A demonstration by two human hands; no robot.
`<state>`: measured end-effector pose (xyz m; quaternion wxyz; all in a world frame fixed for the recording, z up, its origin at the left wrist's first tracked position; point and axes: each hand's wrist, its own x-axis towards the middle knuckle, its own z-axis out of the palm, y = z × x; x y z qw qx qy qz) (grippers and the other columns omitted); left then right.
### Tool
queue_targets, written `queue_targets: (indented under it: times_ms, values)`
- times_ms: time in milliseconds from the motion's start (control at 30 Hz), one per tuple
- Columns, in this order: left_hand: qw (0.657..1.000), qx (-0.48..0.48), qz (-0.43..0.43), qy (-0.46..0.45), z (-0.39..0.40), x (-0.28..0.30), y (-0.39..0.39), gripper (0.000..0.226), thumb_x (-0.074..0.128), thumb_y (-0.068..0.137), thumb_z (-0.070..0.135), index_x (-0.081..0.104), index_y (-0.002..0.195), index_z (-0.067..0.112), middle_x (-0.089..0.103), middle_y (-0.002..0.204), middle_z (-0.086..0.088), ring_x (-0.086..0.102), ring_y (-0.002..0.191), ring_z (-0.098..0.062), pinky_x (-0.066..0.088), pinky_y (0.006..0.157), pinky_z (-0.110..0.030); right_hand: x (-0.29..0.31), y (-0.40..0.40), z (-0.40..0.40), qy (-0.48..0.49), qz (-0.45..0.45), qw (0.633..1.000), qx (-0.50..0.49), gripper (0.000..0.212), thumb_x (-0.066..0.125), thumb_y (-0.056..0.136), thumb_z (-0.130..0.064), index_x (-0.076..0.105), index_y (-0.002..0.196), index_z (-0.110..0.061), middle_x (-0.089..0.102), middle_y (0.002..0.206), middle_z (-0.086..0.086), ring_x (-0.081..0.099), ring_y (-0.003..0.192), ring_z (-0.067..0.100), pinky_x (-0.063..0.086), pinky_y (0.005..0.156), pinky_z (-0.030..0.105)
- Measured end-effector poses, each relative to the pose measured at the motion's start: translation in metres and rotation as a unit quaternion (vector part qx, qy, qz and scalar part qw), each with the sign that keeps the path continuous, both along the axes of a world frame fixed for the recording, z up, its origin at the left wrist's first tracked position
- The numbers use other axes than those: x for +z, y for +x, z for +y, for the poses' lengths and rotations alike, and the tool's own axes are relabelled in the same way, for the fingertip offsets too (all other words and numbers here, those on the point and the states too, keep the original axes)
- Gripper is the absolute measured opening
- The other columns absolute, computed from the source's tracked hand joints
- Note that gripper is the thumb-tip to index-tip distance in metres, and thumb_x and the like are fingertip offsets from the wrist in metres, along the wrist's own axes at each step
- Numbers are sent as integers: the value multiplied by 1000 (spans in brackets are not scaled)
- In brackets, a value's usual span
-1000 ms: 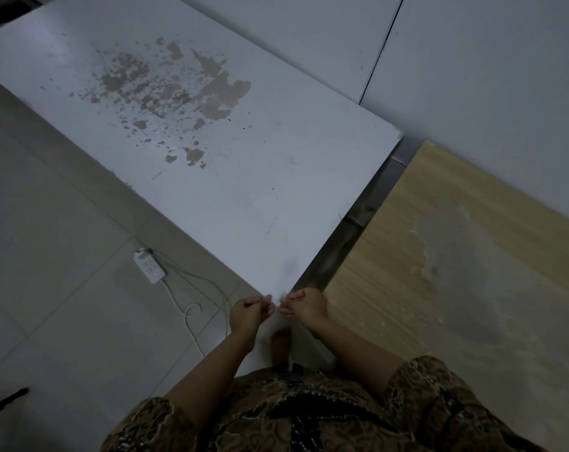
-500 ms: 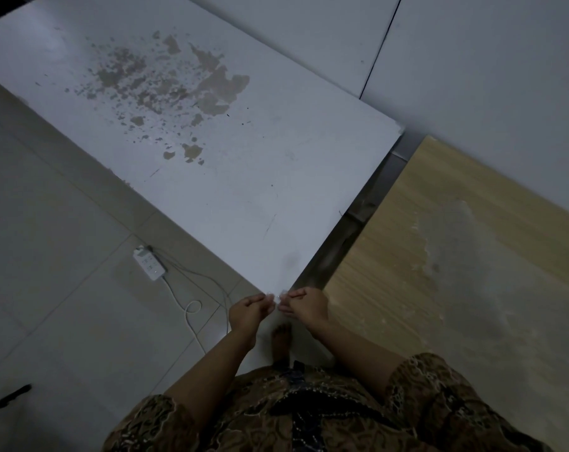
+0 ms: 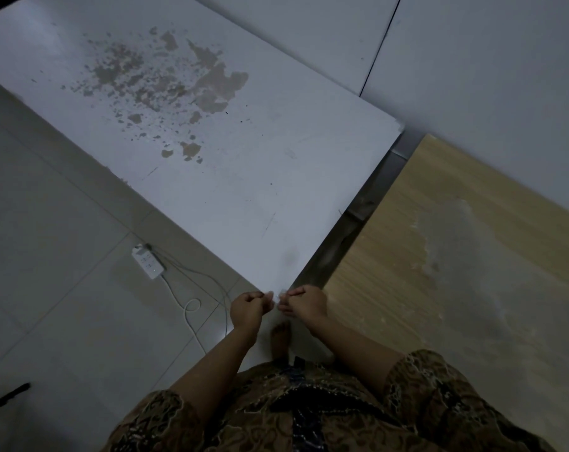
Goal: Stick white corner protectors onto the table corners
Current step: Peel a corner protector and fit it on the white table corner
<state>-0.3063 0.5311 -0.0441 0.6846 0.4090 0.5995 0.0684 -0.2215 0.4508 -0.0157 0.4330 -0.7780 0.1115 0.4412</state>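
In the head view, your left hand (image 3: 248, 308) and right hand (image 3: 304, 302) meet at the near corner of the white table (image 3: 231, 177), at about 6 o'clock from the frame's middle. Both hands are curled, fingertips pinched toward each other on a small pale piece, seemingly a corner protector (image 3: 275, 296), right at the corner tip; it is too small and dim to say how it sits on the edge. The white top runs away toward 11 o'clock, with a patch of worn, flaking finish (image 3: 165, 83) far up it. Its right edge runs toward 1 o'clock beside a dark narrow gap (image 3: 351, 230), and past that gap lies a wooden table (image 3: 456, 256) at 3 o'clock. At 9 o'clock the tiled floor (image 3: 48, 256) is open, with a white power strip (image 3: 147, 262) and its looped cable (image 3: 192, 305) lying near the table's left edge. A bare foot (image 3: 280, 340) stands just below your hands.
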Motion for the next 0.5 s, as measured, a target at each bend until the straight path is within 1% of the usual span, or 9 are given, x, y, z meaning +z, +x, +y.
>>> queue_targets:
  times_ms: [33, 100, 167, 233, 267, 300, 367, 433, 500]
  values:
    - [999, -8, -27, -21, 2, 2, -3, 20, 70, 81, 1, 63, 93, -14, 66, 81, -19, 66, 75, -25, 59, 66, -22, -1, 0, -1, 3, 7, 1000, -9, 27, 60, 88, -1, 57, 65, -14, 72, 94, 23, 72, 84, 33, 59, 81, 44]
    - [995, -23, -76, -57, 4, 5, -9, 25, 69, 81, 1, 62, 99, -15, 67, 87, -19, 67, 83, -25, 59, 71, -21, -1, -1, -2, 12, 20, 999, -29, 24, 62, 88, -2, 58, 67, -12, 71, 95, 23, 72, 79, 31, 60, 77, 41]
    - [993, -35, -96, -62, 4, 9, -12, 22, 68, 82, 1, 63, 99, -12, 68, 90, -17, 67, 88, -23, 58, 75, -20, -2, -2, -2, 17, 23, 999, -41, 23, 64, 88, -2, 57, 68, -11, 71, 94, 24, 70, 67, 25, 61, 66, 33]
    - [993, -41, -94, -50, 2, 11, -12, 7, 68, 82, -2, 68, 89, -3, 71, 87, -12, 68, 87, -22, 57, 72, -18, -3, -2, -1, 18, 29, 998, -52, 18, 64, 88, -1, 58, 72, -6, 71, 93, 26, 68, 55, 17, 57, 51, 25]
    - [994, -41, -93, -41, 2, 13, -11, 5, 68, 80, -3, 69, 81, 1, 72, 82, -10, 68, 83, -21, 57, 70, -18, -4, -2, 0, 19, 33, 997, -61, 14, 63, 89, -1, 59, 75, -3, 70, 94, 27, 67, 50, 14, 55, 46, 23]
    - [995, -42, -85, -31, 3, 13, -11, 8, 69, 79, -4, 69, 75, 3, 73, 76, -8, 68, 80, -21, 57, 68, -18, -4, -2, 0, 18, 34, 997, -67, 12, 63, 88, 0, 60, 78, -2, 70, 93, 27, 67, 49, 14, 53, 43, 22]
    - [997, -42, -67, -21, 5, 11, -9, 10, 71, 77, -4, 69, 70, 3, 72, 68, -5, 68, 75, -22, 57, 66, -19, -8, -1, 1, 13, 32, 997, -69, 15, 62, 89, 1, 59, 74, -3, 70, 93, 26, 67, 55, 19, 55, 44, 23]
    - [997, -49, -54, -15, 5, 9, -7, 10, 73, 77, -2, 68, 68, 0, 69, 64, -6, 66, 73, -23, 57, 65, -20, -12, -1, 3, 13, 34, 997, -69, 23, 56, 91, 3, 57, 69, -6, 69, 91, 23, 67, 59, 23, 58, 51, 27]
    - [997, -50, -49, -12, 5, 8, -6, 12, 73, 77, 0, 67, 67, -2, 65, 63, -9, 63, 70, -24, 58, 65, -22, -15, 0, 5, 13, 27, 998, -61, 26, 55, 91, 3, 56, 67, -8, 68, 86, 21, 67, 59, 25, 59, 57, 32]
